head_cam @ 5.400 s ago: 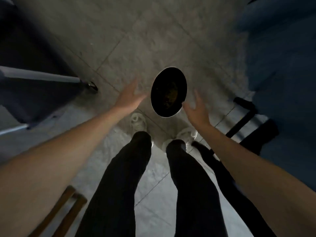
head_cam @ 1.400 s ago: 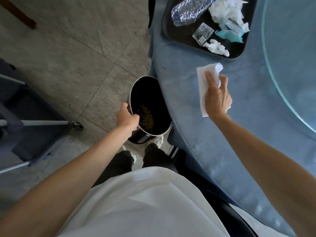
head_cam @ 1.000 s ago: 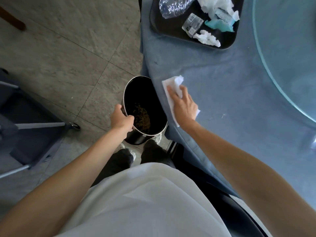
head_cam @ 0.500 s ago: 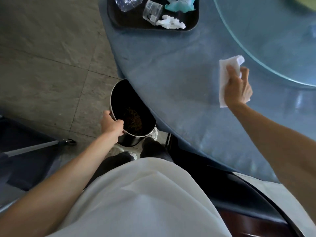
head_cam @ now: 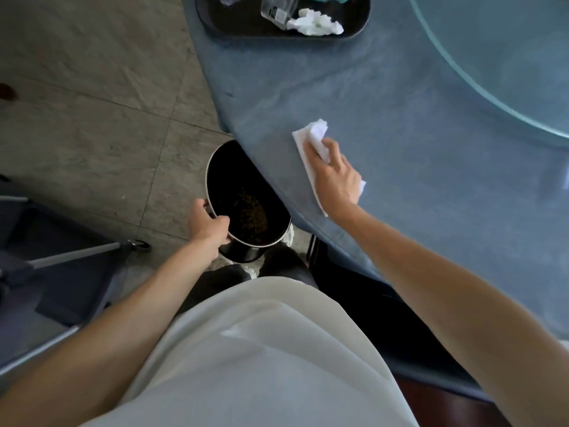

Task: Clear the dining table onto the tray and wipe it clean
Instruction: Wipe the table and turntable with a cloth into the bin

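My right hand presses a folded white paper towel onto the blue tablecloth, fingers curled over its top, a short way in from the table's edge. My left hand grips the rim of a round black bin held just below the table edge; brownish crumbs lie at its bottom. A dark tray at the far side of the table holds a crumpled white tissue, a clear plastic packet and other rubbish, cut off by the top of the frame.
A round glass turntable covers the table's upper right. Grey stone floor tiles lie to the left. A dark cart with a metal bar and a castor stands at the left edge. A dark chair seat is tucked under the table.
My right hand has swept the paper towel back across the cloth, from near the glass turntable toward the table edge above the bin. My left hand keeps its grip on the bin rim.
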